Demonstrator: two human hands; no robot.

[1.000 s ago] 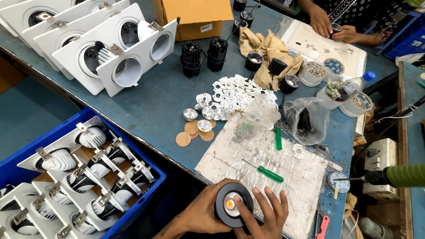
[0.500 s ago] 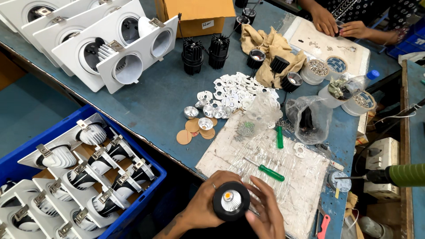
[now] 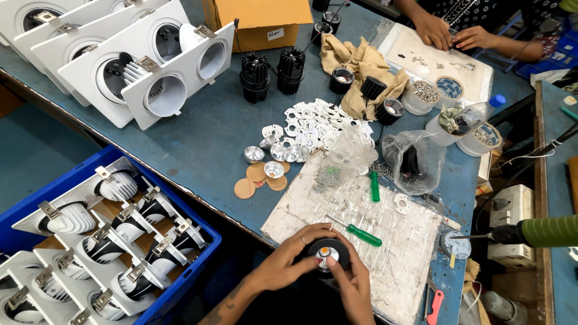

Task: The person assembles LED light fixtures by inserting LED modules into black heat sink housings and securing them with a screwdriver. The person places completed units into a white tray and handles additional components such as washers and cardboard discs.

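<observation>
Black round lamp body [image 3: 328,255] gripped between left hand [image 3: 288,263] and right hand [image 3: 353,287] fingers, brown cardboard box [image 3: 265,21] far beyond.

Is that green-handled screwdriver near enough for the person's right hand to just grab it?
Probably yes: the green-handled screwdriver lies bare on the white sheet just beyond the right hand, nothing between, though both hands hold the black lamp.
</observation>
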